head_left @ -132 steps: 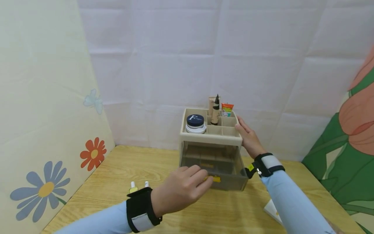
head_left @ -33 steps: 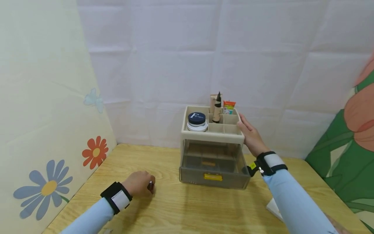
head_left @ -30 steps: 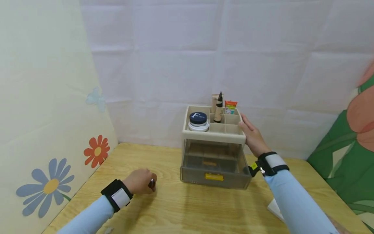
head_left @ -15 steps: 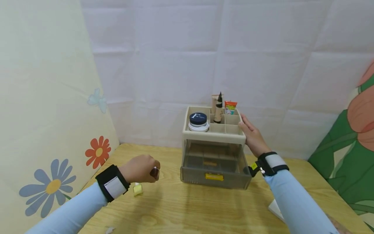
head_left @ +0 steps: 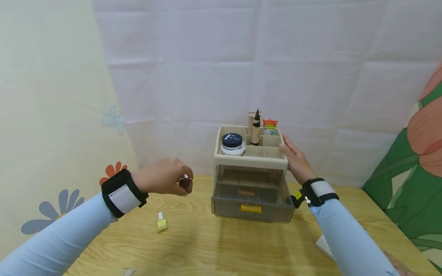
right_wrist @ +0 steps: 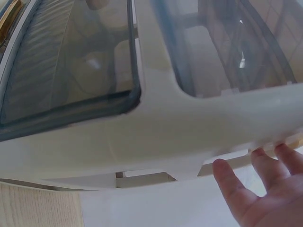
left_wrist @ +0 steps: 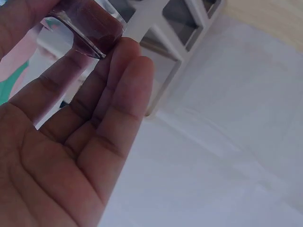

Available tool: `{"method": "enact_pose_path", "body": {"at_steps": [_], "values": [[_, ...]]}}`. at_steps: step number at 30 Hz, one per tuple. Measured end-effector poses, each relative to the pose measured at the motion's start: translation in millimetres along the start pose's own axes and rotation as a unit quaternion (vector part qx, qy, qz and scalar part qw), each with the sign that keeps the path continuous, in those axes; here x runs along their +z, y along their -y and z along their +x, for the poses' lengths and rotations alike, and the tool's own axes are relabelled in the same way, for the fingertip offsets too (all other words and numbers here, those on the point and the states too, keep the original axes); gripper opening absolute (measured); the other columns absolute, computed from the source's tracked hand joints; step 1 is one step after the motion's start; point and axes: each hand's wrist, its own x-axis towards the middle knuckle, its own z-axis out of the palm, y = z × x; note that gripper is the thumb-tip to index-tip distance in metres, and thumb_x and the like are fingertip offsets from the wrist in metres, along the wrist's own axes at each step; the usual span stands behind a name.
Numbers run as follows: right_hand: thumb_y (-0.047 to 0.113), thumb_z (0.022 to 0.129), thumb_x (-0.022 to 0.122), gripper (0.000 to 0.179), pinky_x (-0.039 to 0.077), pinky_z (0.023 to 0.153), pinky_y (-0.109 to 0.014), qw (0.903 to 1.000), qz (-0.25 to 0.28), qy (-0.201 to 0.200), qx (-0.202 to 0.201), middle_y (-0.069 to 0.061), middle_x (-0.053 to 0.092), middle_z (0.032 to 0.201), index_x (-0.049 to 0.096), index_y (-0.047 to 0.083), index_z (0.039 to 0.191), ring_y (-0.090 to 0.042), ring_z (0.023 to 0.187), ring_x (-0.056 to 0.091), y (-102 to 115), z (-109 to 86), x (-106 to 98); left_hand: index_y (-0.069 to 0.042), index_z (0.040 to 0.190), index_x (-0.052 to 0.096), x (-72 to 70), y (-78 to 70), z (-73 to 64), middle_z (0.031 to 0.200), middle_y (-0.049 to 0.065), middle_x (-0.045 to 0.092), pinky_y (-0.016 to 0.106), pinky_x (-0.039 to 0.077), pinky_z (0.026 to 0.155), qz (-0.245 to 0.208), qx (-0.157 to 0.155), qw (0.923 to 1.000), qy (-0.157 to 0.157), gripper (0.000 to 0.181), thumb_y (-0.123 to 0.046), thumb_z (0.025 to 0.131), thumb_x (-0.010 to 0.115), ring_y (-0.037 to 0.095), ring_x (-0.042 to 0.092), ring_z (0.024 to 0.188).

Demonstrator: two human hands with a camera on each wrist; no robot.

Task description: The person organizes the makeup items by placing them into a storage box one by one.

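Observation:
My left hand (head_left: 164, 176) pinches a small glass bottle of dark red nail polish (head_left: 185, 184), raised over the table to the left of a beige cosmetics organizer (head_left: 250, 162). Seen from the left wrist, the polish bottle (left_wrist: 90, 28) sits between thumb and fingers, its cap hidden. The organizer's smoky clear drawer (head_left: 272, 212), with a yellow handle (head_left: 251, 208), is pulled out. My right hand (head_left: 298, 163) rests on the organizer's right side, thumb at the top rim. In the right wrist view, extended fingers (right_wrist: 232, 187) touch its edge with their tips.
A yellow-green nail polish bottle (head_left: 161, 224) stands on the wooden table (head_left: 214, 249). The organizer's top holds a dark-lidded jar (head_left: 232, 141), a beige tube with a black tip (head_left: 255, 134) and an orange-topped tube (head_left: 269, 126). A white box (head_left: 324, 247) lies beside the right forearm.
My left hand has left the drawer's front, picked up the dark nail polish from the table at left, and lifted it. The drawer stays out; the right hand stays on the organizer.

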Motion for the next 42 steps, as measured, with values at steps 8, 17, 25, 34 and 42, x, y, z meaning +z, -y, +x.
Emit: {"method": "enact_pose_path", "body": {"at_steps": [8,17,25,34,42], "values": [[0.054,0.100,0.037,0.070,0.032,0.106,-0.056,1.0000,-0.001,-0.005,0.001,-0.004,0.004,0.162,0.006,0.028,0.157,-0.035,0.141,0.022,0.7,1.2,0.5,-0.015,0.084,0.071,-32.0,-13.9,25.6,0.074,-0.011,0.062,0.022,0.050,0.062,-0.018,-0.005,0.9995,0.025,0.007,-0.015,0.080,0.077,0.004,0.055,0.065],[0.058,0.099,0.036,0.070,0.029,0.108,-0.059,0.9998,-0.001,0.004,0.020,0.000,0.001,0.162,0.004,0.034,0.156,-0.034,0.144,0.016,0.1,-0.6,0.6,-0.014,0.088,0.074,-43.6,-31.0,70.4,0.076,-0.011,0.066,0.022,0.051,0.063,-0.009,0.023,0.9982,0.055,0.011,-0.021,0.081,0.079,0.004,0.059,0.066],[0.054,0.100,0.036,0.068,0.031,0.106,-0.058,1.0000,0.005,0.001,0.005,-0.002,0.004,0.162,0.005,0.033,0.156,-0.035,0.142,0.021,-0.2,-2.1,1.6,-0.021,0.088,0.076,-35.2,-46.6,111.0,0.078,-0.014,0.067,0.020,0.050,0.066,0.004,0.023,0.9950,0.097,0.011,-0.029,0.082,0.079,0.002,0.060,0.070],[0.053,0.100,0.039,0.069,0.034,0.105,-0.057,0.9999,0.014,0.000,-0.003,-0.004,0.005,0.162,0.007,0.030,0.157,-0.036,0.141,0.022,-1.6,-0.9,6.0,-0.024,0.084,0.077,-15.7,-56.8,144.9,0.074,-0.014,0.067,0.020,0.049,0.061,-0.004,0.039,0.9911,0.127,0.008,-0.031,0.082,0.079,0.004,0.060,0.068],[0.050,0.102,0.037,0.066,0.035,0.104,-0.056,0.9998,0.021,0.002,-0.007,-0.007,0.008,0.161,0.007,0.030,0.157,-0.038,0.136,0.030,-1.7,-2.2,8.2,-0.025,0.085,0.078,2.4,-65.2,169.4,0.077,-0.017,0.067,0.018,0.046,0.066,0.013,0.073,0.9870,0.142,0.010,-0.033,0.080,0.080,0.003,0.059,0.074]]}}
